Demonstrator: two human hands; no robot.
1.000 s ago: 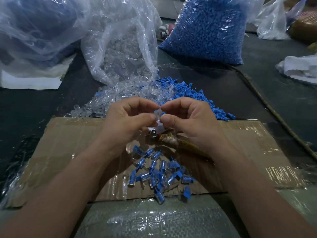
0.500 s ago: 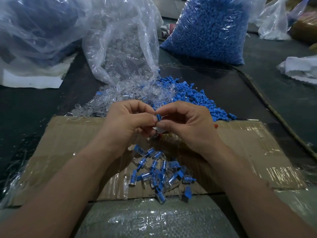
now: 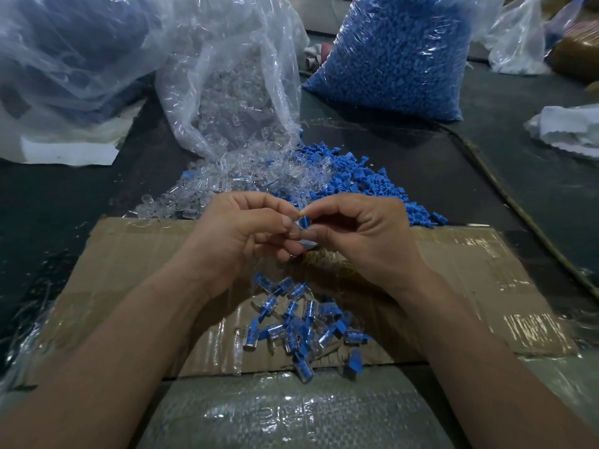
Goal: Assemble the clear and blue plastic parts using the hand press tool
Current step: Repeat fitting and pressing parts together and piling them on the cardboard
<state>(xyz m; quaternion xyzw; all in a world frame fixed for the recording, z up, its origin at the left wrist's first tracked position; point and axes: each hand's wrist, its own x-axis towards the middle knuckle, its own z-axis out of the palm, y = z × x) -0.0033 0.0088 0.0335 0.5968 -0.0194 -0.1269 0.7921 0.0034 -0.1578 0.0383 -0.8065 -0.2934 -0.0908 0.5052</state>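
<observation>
— Where's the small clear-and-blue plastic part [image 3: 303, 223]?
— Pinched between both: left hand [image 3: 246, 234] and right hand [image 3: 359, 236], fingertips curled on it, held above the brown cardboard sheet [image 3: 129, 254] on the desk [image 3: 64, 189].

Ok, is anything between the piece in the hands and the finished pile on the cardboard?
Nothing visible. The left hand and right hand pinch the piece over the cardboard; the finished pile lies just nearer the person, with only bare cardboard between.

Likely a small workshop: bulk bags of plastic parts [image 3: 392, 53].
</observation>
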